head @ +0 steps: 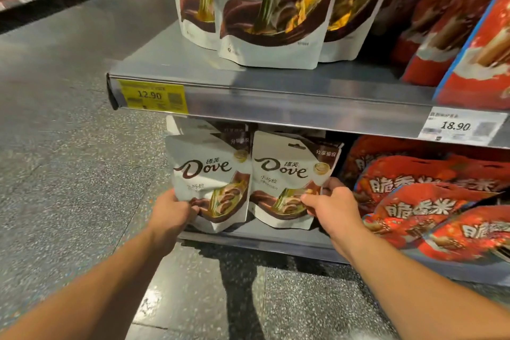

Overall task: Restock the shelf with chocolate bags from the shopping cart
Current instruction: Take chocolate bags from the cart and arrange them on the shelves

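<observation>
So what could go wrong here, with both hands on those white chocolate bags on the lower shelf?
1. The left bag sits at the front lip of the lower shelf; once the left hand lets go it may tip onto the floor.
2. The right hand only pinches the right bag by its edge, so it could slip or crease.
3. The red bags beside it lie loosely piled; a nudge might slide them forward.
</observation>
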The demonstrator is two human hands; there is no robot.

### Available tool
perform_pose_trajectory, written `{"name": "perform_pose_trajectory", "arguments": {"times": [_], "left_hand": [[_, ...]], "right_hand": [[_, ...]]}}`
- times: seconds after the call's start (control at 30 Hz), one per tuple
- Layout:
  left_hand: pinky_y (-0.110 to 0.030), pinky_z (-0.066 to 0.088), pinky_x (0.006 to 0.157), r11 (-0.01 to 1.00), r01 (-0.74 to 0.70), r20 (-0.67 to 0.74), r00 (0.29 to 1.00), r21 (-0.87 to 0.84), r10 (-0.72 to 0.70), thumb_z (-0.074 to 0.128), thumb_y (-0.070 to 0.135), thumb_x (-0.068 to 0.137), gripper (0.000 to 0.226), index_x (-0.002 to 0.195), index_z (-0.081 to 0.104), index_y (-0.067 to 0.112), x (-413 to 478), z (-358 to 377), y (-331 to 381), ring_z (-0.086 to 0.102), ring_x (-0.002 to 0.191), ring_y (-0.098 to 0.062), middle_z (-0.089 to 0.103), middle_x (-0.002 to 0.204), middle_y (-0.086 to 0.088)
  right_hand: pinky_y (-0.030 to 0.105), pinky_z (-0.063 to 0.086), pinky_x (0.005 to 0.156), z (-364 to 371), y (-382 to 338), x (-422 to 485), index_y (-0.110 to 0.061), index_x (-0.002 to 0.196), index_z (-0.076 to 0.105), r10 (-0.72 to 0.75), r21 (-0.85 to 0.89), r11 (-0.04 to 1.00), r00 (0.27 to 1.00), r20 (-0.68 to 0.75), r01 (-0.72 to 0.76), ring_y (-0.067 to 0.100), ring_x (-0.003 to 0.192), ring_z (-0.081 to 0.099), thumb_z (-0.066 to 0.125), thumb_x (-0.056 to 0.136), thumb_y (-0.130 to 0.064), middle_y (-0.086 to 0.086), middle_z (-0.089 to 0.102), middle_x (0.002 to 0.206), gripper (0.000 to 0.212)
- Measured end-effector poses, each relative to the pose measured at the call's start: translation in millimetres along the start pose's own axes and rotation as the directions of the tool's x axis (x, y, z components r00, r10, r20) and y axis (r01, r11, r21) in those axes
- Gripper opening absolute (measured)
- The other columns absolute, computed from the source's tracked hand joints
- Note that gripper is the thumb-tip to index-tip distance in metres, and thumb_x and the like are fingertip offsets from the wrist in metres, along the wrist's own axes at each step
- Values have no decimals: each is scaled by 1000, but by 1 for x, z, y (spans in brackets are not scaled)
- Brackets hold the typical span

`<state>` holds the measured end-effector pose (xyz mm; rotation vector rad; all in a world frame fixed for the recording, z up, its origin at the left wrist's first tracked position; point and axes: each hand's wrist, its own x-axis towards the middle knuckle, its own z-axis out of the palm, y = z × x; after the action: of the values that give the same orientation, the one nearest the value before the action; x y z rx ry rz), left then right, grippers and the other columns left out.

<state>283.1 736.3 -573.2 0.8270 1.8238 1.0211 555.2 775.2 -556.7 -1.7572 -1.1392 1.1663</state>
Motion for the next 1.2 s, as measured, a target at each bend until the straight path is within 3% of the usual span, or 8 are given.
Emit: {"name": "perform_pose_trajectory", "arguments": {"times": [0.07, 0.23, 0.37, 0.5, 0.6, 0.87, 1.1, 1.2], "left_hand": [[-40, 56, 71, 999, -6, -32, 999, 43, 8, 49, -21, 74, 36, 93, 70, 2, 5, 5, -2, 68, 81, -29, 73, 80, -8], [-42, 57, 85, 996, 25, -171, 985, 91, -9, 60, -3, 85, 19, 82, 66, 14, 13, 12, -2, 67, 87, -27, 72, 86, -6], [-44, 56, 87, 997, 28, -173, 985, 73, -15, 64, 7, 89, 13, 97, 67, 17, 18, 12, -2, 69, 91, -24, 73, 96, -4], [-43, 55, 88, 993, 46, -161, 987, 110, -28, 67, 16, 89, 10, 99, 67, 12, 16, 7, -2, 68, 88, -22, 73, 98, -4], [-42, 54, 89, 983, 67, -146, 988, 168, -42, 69, 20, 88, 17, 104, 67, 12, 13, 1, -3, 67, 92, -23, 72, 102, -4], [-42, 55, 87, 939, 54, -184, 983, 341, 10, 63, 30, 93, 19, 102, 70, 14, 13, -9, -1, 68, 90, -26, 73, 101, -5], [-44, 56, 87, 937, 50, -181, 983, 346, 14, 64, 31, 92, 17, 99, 70, 18, 15, -11, -10, 68, 90, -24, 73, 100, -3], [-44, 56, 87, 932, 64, -178, 984, 356, 0, 64, 32, 92, 16, 94, 68, 17, 14, -12, -13, 68, 90, -25, 73, 100, -3]], "right_hand": [[49, 57, 81, 2, -2, 3, -20, 97, 60, -11, -68, 998, 999, -38, 9, 30, 86, 68, 75, 72, -16, 5, 71, 92, 30], [30, 42, 66, 5, -7, -1, -27, 102, 50, -90, -182, 981, 983, -161, 60, 28, 84, 65, 71, 81, -21, 1, 70, 89, 31], [32, 46, 71, 12, -3, -7, -29, 102, 52, -118, -210, 975, 967, -226, 70, 29, 90, 65, 74, 77, -30, 2, 71, 93, 33], [31, 43, 72, 13, -5, -15, -24, 109, 54, -103, -234, 970, 978, -183, 58, 26, 89, 63, 74, 80, -33, -2, 68, 91, 36], [29, 38, 70, 15, -8, -20, -26, 104, 50, -78, -260, 965, 987, -140, 39, 22, 85, 57, 72, 84, -35, -4, 65, 89, 31], [30, 40, 73, 21, -4, -24, -17, 112, 60, -60, -345, 938, 990, -128, 13, 30, 103, 62, 67, 88, -41, 4, 68, 109, 35], [29, 40, 74, 23, 4, -26, -24, 101, 56, -43, -309, 951, 993, -108, 7, 22, 92, 60, 65, 89, -43, 0, 70, 104, 24], [31, 42, 75, 22, 5, -27, -22, 104, 58, -32, -317, 948, 994, -103, -2, 25, 99, 63, 64, 89, -45, 0, 69, 105, 28]]}}
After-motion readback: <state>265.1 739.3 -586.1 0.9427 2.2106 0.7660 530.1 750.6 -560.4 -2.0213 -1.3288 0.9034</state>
